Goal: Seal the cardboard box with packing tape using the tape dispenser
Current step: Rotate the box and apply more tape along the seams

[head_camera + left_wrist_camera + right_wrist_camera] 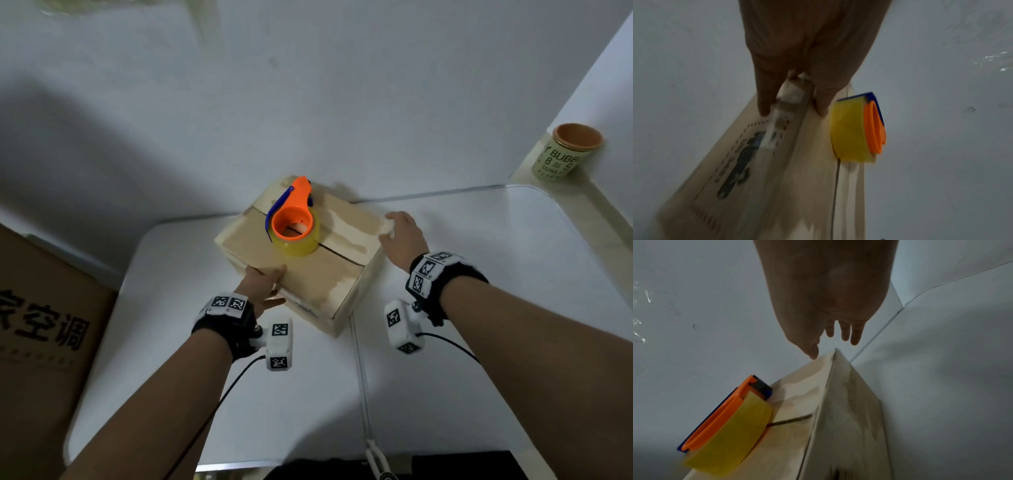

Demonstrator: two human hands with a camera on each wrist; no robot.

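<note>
A small cardboard box (pixel 308 274) stands on the white table (pixel 479 257), turned corner-on to me. On its top lies an orange and blue tape dispenser (pixel 294 219) with a yellow tape roll, over the flap seam. My left hand (pixel 265 284) rests at the box's near left corner, fingers on top and thumb on the printed side. In the left wrist view the left hand (pixel 793 104) straddles that edge of the box (pixel 777 178), beside the dispenser (pixel 857 129). My right hand (pixel 399 229) touches the right corner with straight fingers. The right wrist view shows the right hand (pixel 834 344), box (pixel 797 426) and dispenser (pixel 729 426).
A large printed carton (pixel 41 325) stands left of the table. A green cup (pixel 565 154) with an orange inside sits on a ledge at the far right. A white wall rises right behind the box. A seam (pixel 359 377) runs down the tabletop.
</note>
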